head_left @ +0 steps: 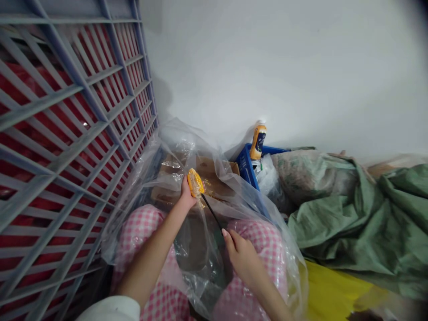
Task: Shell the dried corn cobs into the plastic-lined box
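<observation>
An ear of yellow corn (pixel 195 182) is gripped in my left hand (pixel 187 194), above a cardboard box (pixel 214 166). Part of the cob's side looks stripped of kernels. My right hand (pixel 241 254) is wrapped round the near end of a thin black rod-like tool (pixel 211 208), whose far end meets the lower edge of the corn. The tip itself is too small to make out. Beneath both hands, a clear plastic sheet (pixel 190 138) spreads over the box and across my knees. Loose yellow kernels (pixel 207 183) lie in the box.
A tall slatted plastic crate (pixel 110 116) with red contents rises on the left. Right of the box is a blue basket (pixel 246 166) with an orange bottle (pixel 258 140) standing upright at it. Green sacking (pixel 361 214) and a yellow bag (pixel 334 290) lie at the right.
</observation>
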